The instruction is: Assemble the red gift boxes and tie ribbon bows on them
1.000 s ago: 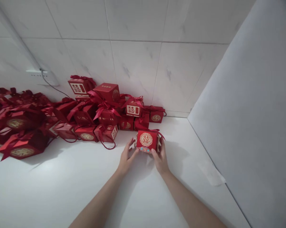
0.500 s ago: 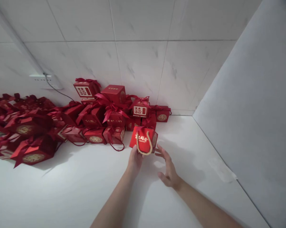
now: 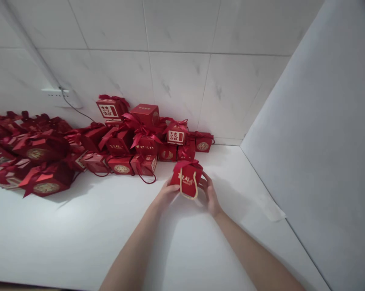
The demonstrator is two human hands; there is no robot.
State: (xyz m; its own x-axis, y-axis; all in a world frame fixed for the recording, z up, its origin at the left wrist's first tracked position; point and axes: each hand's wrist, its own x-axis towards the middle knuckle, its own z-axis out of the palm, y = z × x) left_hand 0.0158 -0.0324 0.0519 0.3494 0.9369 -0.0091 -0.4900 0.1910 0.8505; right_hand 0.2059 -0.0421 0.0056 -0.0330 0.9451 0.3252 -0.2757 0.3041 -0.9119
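Note:
Between my two hands is a small red gift box (image 3: 187, 178) with gold lettering, a red ribbon on top and a gold rope handle hanging down its front. My left hand (image 3: 166, 195) grips its left side, thumb on the front face. On the right side, my right hand (image 3: 210, 196) has its fingers curled against the box; its fingertips are partly hidden behind it. Just behind stand more red gift boxes, one with a white label (image 3: 175, 136) stacked on top of others.
Several red ribboned boxes (image 3: 120, 166) are piled leftward along the tiled wall (image 3: 176, 81). Larger red hexagonal boxes (image 3: 47, 182) stand at far left. A cable runs from a wall socket (image 3: 62, 98). A pale panel (image 3: 316, 121) bounds the white tabletop (image 3: 79, 234) on the right.
My right hand has closed in from the right and now touches the gift box. The box has turned, its lettered front facing me more squarely. The view has shifted slightly.

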